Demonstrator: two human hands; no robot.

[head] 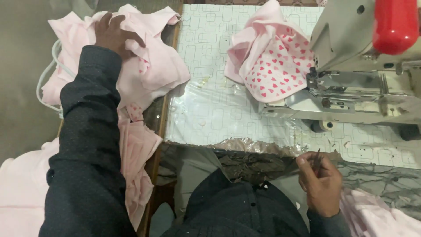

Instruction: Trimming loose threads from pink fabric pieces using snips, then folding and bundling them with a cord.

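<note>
My right hand is nearest to me, just off the near edge of the tabletop, over my dark shirt; its fingers are curled together around a small thin dark metal tool, whose tip pokes up between thumb and forefinger; what kind of tool it is I cannot tell. By that wrist, at the near right, lies a bit of pale pink cloth; the near edge of the tabletop there is ragged, with crinkled foil-like covering peeling along it.

My left arm in its dark sleeve stretches out past the left edge of the tabletop; below it more pale pink fabric hangs down along that edge. Further out, my left hand rests palm down, fingers spread, on a heap of soft pale pink garments that spills over the far left corner of the tabletop; it presses on the heap and does not clamp it, as far as I can see. A white cord loops beside the heap on its left.

On the white patterned tabletop, toward the far right, a folded pink cloth with a white panel of red and pink hearts lies with one edge under the needle area of the grey sewing machine; a red cylindrical part sits on the machine at the far right corner.
</note>
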